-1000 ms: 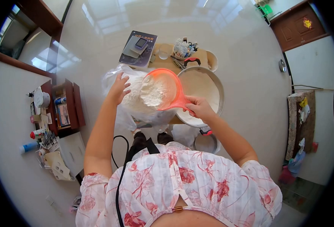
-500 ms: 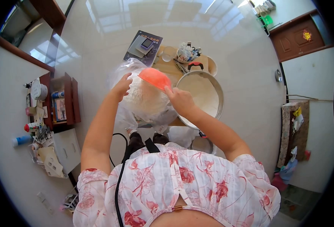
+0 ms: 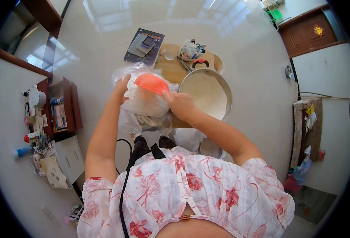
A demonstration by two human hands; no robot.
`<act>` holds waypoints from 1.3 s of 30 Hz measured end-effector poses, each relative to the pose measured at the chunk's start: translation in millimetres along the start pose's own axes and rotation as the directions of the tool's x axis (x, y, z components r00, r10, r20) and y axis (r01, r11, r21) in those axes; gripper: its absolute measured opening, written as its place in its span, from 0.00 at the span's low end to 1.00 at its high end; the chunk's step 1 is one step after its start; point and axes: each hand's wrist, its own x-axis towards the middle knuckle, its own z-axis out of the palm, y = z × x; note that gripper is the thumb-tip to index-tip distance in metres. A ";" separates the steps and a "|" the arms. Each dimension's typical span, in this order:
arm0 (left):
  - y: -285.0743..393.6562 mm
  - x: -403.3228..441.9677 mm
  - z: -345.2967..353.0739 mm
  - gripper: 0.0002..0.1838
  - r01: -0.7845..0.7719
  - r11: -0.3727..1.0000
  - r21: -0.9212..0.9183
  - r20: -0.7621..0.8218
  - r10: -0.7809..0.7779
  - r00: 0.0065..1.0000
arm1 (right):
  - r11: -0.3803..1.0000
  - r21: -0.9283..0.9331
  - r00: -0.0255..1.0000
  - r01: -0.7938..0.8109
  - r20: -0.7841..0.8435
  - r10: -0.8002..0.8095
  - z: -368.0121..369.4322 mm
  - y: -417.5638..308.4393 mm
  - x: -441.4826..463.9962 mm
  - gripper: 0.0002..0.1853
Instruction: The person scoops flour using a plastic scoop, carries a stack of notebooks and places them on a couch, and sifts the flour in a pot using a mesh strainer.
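Scoop (image 3: 151,83), coral plastic, handle closed in my right hand (image 3: 179,105). Left hand (image 3: 121,88) at the 9 to 10 o'clock side of the plastic bag (image 3: 151,110), fingers bent at its edge; can't tell if they pinch the plastic or just rest there.

Scoop's long axis runs about 4 to 10 o'clock, handle at the 4 end, bowl at the 10 end, over the white powder (image 3: 133,94) in the bag. Bowl shows its rounded outside to me; inside hidden, load can't be told. Right hand is the one on the scoop; left is just beside the bowl's far tip, at about 9 o'clock from it, apart.

Key relation, my read: bag lies at 9 o'clock from the right hand, wide metal pan (image 3: 229,95) at about 2 o'clock, so the right hand sits between the two, bowl on the bag side. Pale layer inside the pan.

Farther out, on the counter (image 3: 175,72): clear glass (image 3: 171,51) at 12, small basket (image 3: 191,59) at 1, dark book (image 3: 157,36) at 11 to 12.
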 end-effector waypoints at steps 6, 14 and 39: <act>14.6 -15.6 -2.1 0.51 0.020 1.000 -0.008 0.047 -0.020 0.999 | 0.997 0.040 0.997 -0.070 -0.018 0.071 13.2 -8.2 -2.3 0.18; 14.8 -18.3 -14.4 0.54 0.062 0.997 -0.054 0.090 -0.057 0.994 | 0.976 0.141 0.985 -0.169 -0.024 0.174 16.2 -8.5 -0.3 0.11; 28.0 -27.3 -13.8 0.50 0.016 1.000 -0.021 0.072 -0.014 0.997 | 0.683 0.664 0.903 -0.303 -0.030 0.429 13.4 22.4 -12.0 0.19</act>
